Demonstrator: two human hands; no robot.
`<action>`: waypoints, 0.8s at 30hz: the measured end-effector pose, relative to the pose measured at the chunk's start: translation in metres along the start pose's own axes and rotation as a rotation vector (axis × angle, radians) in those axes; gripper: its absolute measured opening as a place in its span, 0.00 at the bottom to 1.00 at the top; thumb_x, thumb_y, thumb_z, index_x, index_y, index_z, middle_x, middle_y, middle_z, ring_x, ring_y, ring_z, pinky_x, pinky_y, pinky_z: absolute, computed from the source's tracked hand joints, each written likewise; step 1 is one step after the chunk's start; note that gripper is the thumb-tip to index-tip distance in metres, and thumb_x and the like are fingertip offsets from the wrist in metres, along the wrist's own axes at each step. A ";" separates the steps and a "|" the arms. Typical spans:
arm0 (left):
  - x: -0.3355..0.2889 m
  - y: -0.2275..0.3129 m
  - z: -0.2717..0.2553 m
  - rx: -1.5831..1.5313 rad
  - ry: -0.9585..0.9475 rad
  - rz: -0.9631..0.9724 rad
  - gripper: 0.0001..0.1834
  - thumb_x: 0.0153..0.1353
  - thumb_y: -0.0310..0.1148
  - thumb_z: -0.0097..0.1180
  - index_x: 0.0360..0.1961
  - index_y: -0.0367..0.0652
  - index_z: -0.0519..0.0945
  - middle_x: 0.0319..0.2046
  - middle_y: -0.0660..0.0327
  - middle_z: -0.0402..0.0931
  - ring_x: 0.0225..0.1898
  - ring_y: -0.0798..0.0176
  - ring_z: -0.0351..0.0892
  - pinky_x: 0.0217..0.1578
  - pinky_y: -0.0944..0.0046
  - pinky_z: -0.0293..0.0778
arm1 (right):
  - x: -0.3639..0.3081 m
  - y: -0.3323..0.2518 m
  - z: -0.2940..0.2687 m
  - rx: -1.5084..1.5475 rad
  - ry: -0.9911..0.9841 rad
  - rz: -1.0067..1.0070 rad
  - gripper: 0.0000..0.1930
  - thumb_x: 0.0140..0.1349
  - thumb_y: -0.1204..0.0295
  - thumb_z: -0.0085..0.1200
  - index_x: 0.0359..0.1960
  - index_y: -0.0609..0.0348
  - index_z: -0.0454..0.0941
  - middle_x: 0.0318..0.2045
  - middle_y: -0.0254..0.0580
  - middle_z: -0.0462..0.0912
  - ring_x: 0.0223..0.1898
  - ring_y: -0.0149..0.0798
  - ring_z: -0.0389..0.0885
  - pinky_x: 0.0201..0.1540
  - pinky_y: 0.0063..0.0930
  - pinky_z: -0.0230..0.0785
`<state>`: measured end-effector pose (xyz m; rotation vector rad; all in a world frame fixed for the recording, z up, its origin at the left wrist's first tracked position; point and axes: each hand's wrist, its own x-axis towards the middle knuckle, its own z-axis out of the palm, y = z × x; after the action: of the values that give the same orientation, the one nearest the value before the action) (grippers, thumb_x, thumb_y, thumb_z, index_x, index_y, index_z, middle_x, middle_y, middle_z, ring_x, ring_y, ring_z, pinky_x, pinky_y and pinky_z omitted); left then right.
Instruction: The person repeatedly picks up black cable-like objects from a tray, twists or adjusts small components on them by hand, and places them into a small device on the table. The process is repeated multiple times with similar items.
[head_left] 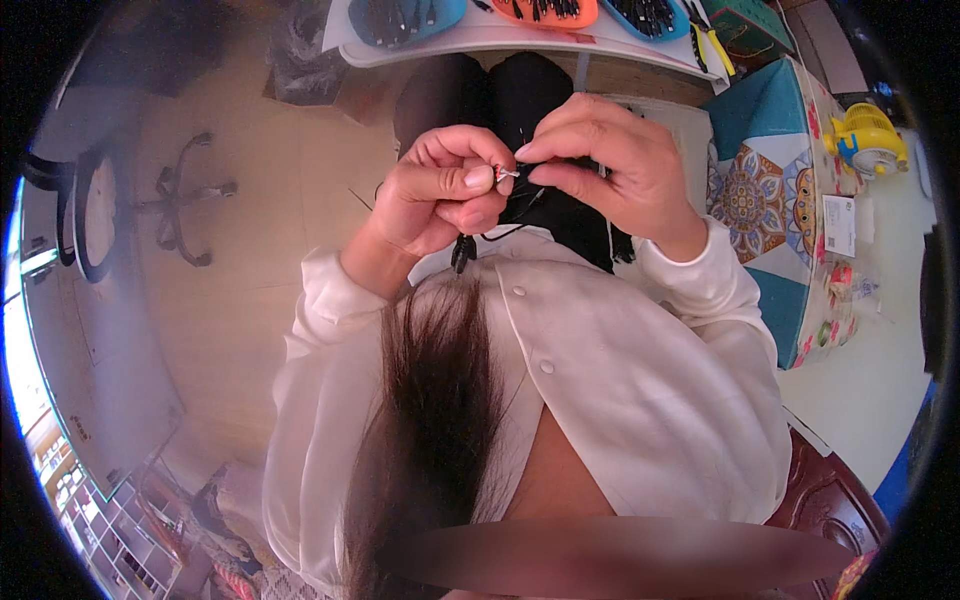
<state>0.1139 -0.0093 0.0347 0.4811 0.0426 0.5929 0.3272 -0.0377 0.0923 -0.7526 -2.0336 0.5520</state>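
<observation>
My left hand [450, 190] is closed in front of my chest, thumb and fingers pinching a black cable. A short bit of reddish and whitish wire [507, 174] sticks out past its fingertips. Below that hand hangs a dark bundled part of the cable [462, 253], and a thin black length curves across toward my lap. My right hand [620, 165] is just to the right of the wire end, index finger and thumb bent toward it with a small gap between their tips. Nothing shows clearly between them. Inside the left fist, the cable is hidden.
Beyond my knees, a white table [440, 45] bears a blue tray [455, 30], an orange tray [575, 20] and another blue tray [665, 35], all with black cable pieces. Yellow-handled pliers [718, 52] lie beside them. At right are a patterned cloth-covered box [760, 180] and a yellow fan [868, 135].
</observation>
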 end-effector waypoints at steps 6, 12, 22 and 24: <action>0.016 0.009 0.001 -0.137 -0.095 -0.086 0.08 0.62 0.22 0.51 0.41 0.33 0.77 0.33 0.58 0.77 0.15 0.77 0.54 0.16 0.74 0.49 | 0.018 0.013 -0.006 -0.017 0.030 -0.226 0.12 0.48 0.76 0.66 0.35 0.59 0.80 0.31 0.37 0.78 0.31 0.39 0.77 0.33 0.29 0.71; 0.029 0.025 0.012 0.082 0.013 -0.030 0.08 0.62 0.21 0.54 0.42 0.31 0.78 0.31 0.56 0.78 0.18 0.75 0.64 0.16 0.75 0.53 | 0.027 0.017 -0.007 -0.086 0.140 -0.235 0.11 0.46 0.80 0.65 0.32 0.59 0.78 0.29 0.38 0.77 0.29 0.40 0.75 0.31 0.28 0.69; 0.053 0.079 0.049 0.865 0.251 0.198 0.05 0.58 0.21 0.60 0.36 0.31 0.81 0.26 0.60 0.79 0.27 0.72 0.77 0.27 0.76 0.71 | 0.050 0.033 -0.015 0.125 0.272 -0.056 0.06 0.52 0.82 0.62 0.30 0.66 0.77 0.28 0.41 0.77 0.28 0.35 0.73 0.31 0.24 0.64; 0.059 0.095 0.056 0.925 0.215 0.207 0.05 0.58 0.21 0.61 0.36 0.31 0.81 0.26 0.60 0.79 0.27 0.72 0.77 0.28 0.76 0.71 | 0.055 0.039 -0.018 0.186 0.295 -0.034 0.08 0.51 0.80 0.64 0.31 0.66 0.78 0.29 0.42 0.78 0.29 0.34 0.73 0.32 0.23 0.64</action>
<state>0.1231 0.0677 0.1328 1.3269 0.4920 0.8136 0.3299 0.0303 0.1089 -0.6452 -1.6942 0.5661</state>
